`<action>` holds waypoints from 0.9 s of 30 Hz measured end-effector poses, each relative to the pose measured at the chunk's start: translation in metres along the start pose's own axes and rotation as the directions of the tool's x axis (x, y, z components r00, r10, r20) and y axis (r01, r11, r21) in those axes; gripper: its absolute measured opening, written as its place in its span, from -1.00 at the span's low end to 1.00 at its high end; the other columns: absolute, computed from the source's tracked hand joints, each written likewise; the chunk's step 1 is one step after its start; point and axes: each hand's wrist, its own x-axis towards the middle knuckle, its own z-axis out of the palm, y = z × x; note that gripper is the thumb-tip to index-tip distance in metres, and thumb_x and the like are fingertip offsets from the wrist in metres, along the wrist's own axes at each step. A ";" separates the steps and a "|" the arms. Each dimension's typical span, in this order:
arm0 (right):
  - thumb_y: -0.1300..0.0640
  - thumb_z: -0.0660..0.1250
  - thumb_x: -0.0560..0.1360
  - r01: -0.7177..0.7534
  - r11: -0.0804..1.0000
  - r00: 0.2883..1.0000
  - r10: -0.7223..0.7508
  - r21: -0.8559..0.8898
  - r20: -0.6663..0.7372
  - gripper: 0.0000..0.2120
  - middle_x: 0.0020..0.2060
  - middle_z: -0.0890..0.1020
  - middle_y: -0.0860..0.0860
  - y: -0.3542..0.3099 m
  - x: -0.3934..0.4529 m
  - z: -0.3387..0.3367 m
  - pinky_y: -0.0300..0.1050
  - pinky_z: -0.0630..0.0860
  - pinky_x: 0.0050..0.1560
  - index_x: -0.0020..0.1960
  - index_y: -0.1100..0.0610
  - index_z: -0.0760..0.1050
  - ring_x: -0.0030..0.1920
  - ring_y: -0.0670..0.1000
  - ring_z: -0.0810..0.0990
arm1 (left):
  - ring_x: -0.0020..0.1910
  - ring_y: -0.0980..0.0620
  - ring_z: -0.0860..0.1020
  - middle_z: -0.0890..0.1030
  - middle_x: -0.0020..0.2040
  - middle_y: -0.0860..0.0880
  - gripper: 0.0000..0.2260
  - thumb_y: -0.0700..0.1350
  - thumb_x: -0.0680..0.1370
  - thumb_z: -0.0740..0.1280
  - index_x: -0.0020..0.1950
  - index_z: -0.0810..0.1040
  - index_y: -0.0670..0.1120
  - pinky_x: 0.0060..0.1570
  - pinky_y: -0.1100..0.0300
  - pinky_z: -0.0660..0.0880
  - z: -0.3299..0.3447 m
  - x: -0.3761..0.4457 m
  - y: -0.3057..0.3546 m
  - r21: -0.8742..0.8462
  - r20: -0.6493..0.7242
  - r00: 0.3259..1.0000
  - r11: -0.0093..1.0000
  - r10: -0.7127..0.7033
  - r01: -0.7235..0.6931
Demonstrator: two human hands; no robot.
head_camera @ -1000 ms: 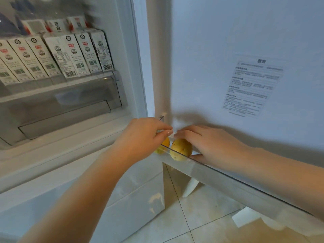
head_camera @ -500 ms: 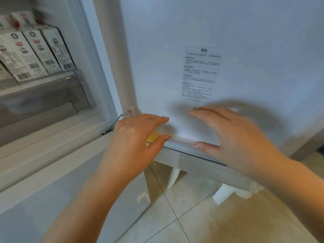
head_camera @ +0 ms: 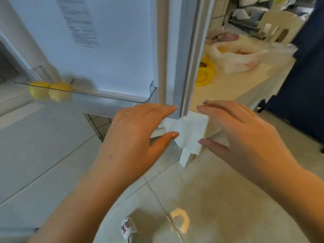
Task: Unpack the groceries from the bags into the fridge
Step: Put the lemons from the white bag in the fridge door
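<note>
Two pears sit side by side in the door shelf, left of frame, well apart from both hands. Left hand and right hand hover mid-frame, fingers straight, holding nothing. Bags lie on the table, upper right.

Beige tiled floor with dark grout lines and a bright patch of reflected light. A white patterned slipper rests on the tiles at bottom centre. A yellow round plastic object lies on the cream-covered desk. Blurred white chairs stand behind it.
</note>
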 end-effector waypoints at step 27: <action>-0.04 0.43 0.41 -0.374 0.926 0.850 0.365 -0.053 0.380 -0.41 0.33 0.44 0.06 0.380 -0.054 0.091 0.04 0.48 0.18 0.38 0.06 0.36 0.27 0.11 0.46 | -0.03 -0.09 0.63 0.64 0.06 -0.07 -0.55 -0.03 0.33 0.54 0.18 0.59 -0.10 -0.06 0.04 0.52 0.374 0.224 0.111 0.027 0.404 0.898 0.979 0.175 -0.203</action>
